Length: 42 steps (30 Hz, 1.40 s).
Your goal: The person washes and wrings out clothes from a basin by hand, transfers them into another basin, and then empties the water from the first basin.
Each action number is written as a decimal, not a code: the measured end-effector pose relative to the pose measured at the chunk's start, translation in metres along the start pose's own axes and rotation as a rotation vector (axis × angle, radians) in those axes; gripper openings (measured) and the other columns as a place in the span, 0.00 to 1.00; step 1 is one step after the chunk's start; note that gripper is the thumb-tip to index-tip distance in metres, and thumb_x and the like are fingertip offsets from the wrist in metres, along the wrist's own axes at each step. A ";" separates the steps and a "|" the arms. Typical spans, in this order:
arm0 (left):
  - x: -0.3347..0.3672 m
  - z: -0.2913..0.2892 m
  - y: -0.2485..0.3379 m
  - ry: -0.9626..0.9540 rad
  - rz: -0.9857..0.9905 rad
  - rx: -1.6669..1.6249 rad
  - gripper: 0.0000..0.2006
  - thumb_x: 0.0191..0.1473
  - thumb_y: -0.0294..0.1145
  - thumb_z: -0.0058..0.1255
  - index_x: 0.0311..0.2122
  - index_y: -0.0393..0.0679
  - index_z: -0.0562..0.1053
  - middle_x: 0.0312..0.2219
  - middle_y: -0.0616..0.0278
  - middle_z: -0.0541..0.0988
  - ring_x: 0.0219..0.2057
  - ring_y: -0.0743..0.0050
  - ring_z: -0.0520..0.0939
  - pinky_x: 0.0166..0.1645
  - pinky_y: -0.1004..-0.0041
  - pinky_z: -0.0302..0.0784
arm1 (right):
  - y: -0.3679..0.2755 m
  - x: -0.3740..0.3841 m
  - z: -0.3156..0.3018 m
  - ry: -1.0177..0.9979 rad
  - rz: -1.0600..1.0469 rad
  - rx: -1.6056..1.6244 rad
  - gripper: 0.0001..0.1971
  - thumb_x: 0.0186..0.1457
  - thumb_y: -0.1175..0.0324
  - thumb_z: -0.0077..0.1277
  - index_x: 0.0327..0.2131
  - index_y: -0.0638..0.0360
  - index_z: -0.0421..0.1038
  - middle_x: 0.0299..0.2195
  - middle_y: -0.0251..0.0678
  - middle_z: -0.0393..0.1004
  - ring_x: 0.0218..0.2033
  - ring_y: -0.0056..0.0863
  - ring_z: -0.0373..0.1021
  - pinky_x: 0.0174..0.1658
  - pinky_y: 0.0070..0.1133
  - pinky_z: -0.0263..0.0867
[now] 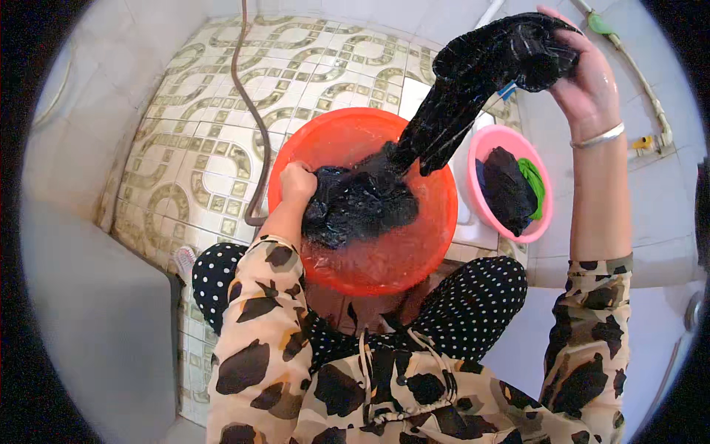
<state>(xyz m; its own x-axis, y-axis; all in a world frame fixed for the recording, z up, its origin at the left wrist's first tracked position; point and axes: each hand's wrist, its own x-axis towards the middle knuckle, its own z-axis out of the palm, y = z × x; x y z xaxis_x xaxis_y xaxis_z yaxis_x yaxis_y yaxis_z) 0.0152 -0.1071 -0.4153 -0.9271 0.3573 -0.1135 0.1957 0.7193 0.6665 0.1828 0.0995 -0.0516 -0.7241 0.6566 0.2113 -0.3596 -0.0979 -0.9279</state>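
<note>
A wet black garment (473, 81) stretches from the upper right down into a red-orange basin (355, 277). My right hand (588, 85), raised high at the right, is closed on one bunched end of it. At the basin's left side my left hand (296, 181) makes a fist against the lower, crumpled part, gripping its edge. That lower mass lies in cloudy water in the basin. Wet highlights show on the raised length, which hangs over the basin's far right rim. The exact kind of garment cannot be told.
A pink basin (546, 229) with black and green clothes (510, 192) stands right of the red-orange one. A brown hose (248, 96) runs down the patterned tile floor (185, 148) at the left. A pipe with a yellow tap (642, 143) is on the right wall. A grey panel (111, 318) stands lower left.
</note>
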 end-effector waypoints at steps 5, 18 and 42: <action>0.018 0.001 0.018 -0.206 0.056 0.275 0.11 0.42 0.24 0.42 0.32 0.40 0.75 0.32 0.44 0.75 0.38 0.49 0.75 0.43 0.62 0.71 | -0.021 -0.009 0.021 0.064 -0.108 -0.195 0.14 0.44 0.78 0.32 0.34 0.72 0.65 0.27 0.47 0.70 0.30 0.34 0.70 0.36 0.28 0.70; -0.060 0.005 0.034 -0.294 0.719 0.740 0.22 0.39 0.38 0.48 0.45 0.48 0.69 0.53 0.56 0.59 0.57 0.61 0.55 0.55 0.48 0.50 | 0.159 -0.016 -0.064 -0.080 0.262 -0.387 0.14 0.38 0.80 0.41 0.32 0.64 0.72 0.30 0.37 0.72 0.31 0.25 0.67 0.38 0.18 0.62; -0.052 0.042 0.118 -0.425 0.483 0.080 0.22 0.38 0.32 0.52 0.44 0.41 0.68 0.39 0.50 0.70 0.43 0.53 0.71 0.50 0.64 0.64 | 0.324 -0.094 -0.134 -0.182 0.501 -1.604 0.20 0.45 0.74 0.41 0.46 0.53 0.63 0.42 0.49 0.64 0.41 0.47 0.65 0.44 0.33 0.62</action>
<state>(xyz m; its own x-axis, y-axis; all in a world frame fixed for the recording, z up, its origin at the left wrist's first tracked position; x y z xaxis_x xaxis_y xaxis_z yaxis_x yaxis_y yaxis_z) 0.1004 -0.0160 -0.3621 -0.5241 0.8449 -0.1071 0.5975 0.4544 0.6606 0.2132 0.1065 -0.4131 -0.6680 0.6989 -0.2555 0.7441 0.6234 -0.2401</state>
